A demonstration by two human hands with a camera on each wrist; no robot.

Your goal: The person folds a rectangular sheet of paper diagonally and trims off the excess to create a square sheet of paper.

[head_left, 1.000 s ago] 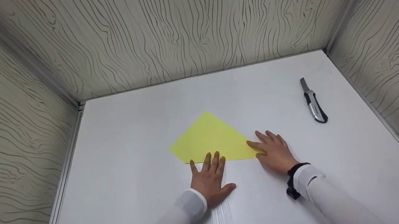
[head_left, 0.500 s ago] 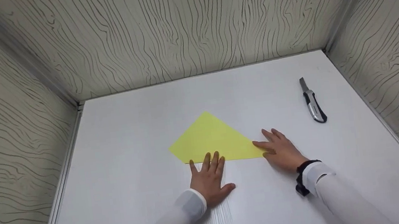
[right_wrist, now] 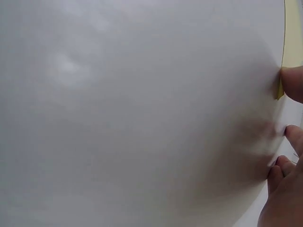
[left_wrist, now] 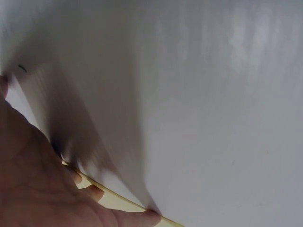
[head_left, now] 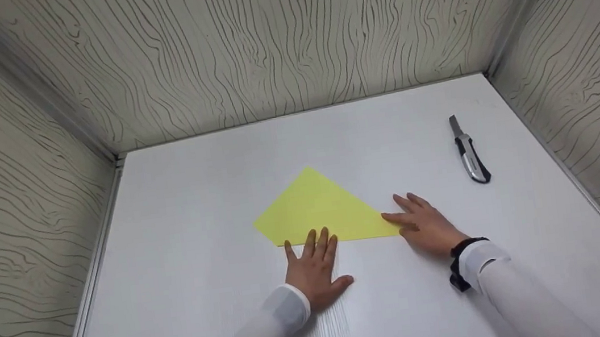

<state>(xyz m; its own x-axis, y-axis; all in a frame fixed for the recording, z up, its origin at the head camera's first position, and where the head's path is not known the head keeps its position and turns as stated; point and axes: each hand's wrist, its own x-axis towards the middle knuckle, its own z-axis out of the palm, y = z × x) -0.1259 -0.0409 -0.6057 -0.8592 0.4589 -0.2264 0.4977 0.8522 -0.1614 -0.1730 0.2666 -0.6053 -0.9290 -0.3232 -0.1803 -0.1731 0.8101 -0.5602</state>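
A smooth white rectangular table, with a flat, yellow, four-cornered sheet of paper lying near its middle.
The sheet has its long straight edge nearest and one corner pointing away, perhaps for easy reach; the bare left hand lies with fingers straight and spread, fingertips resting on that near edge, gripping nothing, presumably to stop the sheet sliding; the bare right hand is also spread, thumb and index finger touching the sheet's right-hand tip, other fingers off it, likely to keep that narrow end flat; how hard either presses I cannot tell; a slim silver-and-black cutter knife, blade out, lies well apart, perhaps to leave working room.
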